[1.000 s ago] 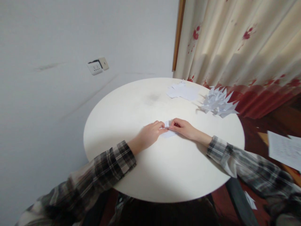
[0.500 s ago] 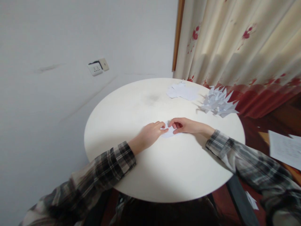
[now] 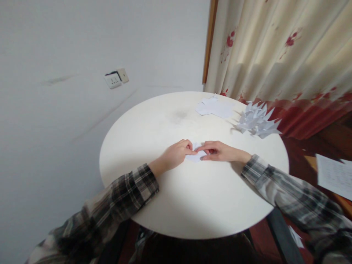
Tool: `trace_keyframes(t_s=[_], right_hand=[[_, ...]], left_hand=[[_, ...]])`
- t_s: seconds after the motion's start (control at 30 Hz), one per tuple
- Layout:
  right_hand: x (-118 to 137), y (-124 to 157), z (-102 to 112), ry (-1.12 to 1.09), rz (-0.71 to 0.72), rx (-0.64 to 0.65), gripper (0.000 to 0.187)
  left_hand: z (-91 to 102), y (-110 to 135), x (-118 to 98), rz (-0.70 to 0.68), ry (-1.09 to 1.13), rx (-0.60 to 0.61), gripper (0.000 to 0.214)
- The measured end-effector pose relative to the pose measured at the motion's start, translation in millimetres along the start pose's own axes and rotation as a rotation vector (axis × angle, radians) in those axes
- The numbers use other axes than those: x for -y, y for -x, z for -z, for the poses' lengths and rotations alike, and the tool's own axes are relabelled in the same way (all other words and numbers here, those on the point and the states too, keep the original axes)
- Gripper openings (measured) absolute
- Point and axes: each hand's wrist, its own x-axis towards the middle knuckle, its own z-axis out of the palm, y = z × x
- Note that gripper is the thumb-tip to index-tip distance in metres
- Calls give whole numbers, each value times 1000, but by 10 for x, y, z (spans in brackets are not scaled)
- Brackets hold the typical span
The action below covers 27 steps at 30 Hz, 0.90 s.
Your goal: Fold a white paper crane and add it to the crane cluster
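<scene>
A small sheet of white paper (image 3: 195, 157) lies on the round white table (image 3: 192, 201), partly hidden under my fingers. My left hand (image 3: 177, 156) bears on its left side, fingers curled and thumb stretched along the paper. From the right, my right hand (image 3: 217, 151) reaches over the same sheet, its index fingertip close to my left thumb and its thumb at the near right side. Folds under the fingers are too small to make out.
Flat white paper pieces (image 3: 214, 107) lie at the table's far side. A cluster of folded paper cranes (image 3: 257, 119) stands at the far right rim. Beyond hangs a curtain (image 3: 275, 55); a wall socket (image 3: 113, 80) is at the left. Written sheets (image 3: 334, 176) lie off the right side.
My right index finger has stretched out leftward across the paper towards my left thumb. Both hands have come slightly nearer to me, and the view has shifted a little.
</scene>
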Motion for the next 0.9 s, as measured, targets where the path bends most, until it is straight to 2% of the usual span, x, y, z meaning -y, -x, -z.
trace_keyframes(t_s=[0.1, 0.2, 0.3, 0.5, 0.63, 0.77, 0.83, 0.9], right_hand=[[5, 15, -66, 22, -6, -64, 35], [3, 30, -80, -9, -49, -74, 34], [13, 39, -78, 14, -34, -63, 33], [44, 33, -112, 162, 18, -97, 30], [46, 18, -111, 207, 35, -108, 28], [55, 5, -104, 254, 29, -117, 27], [60, -2, -103, 263, 23, -112, 26], [62, -9, -101, 260, 23, -104, 26]], left_hand=[[-20, 3, 48, -22, 47, -20, 35], [-43, 0, 83, -25, 78, -28, 43], [-59, -9, 98, -17, 88, -24, 50], [-16, 4, 84, -3, 106, -53, 45], [76, 16, 20, 99, 163, -139, 36], [84, 3, -42, 244, 283, -77, 43], [45, 2, -54, 268, 298, -51, 46], [-2, 11, -59, 243, 252, -91, 43]])
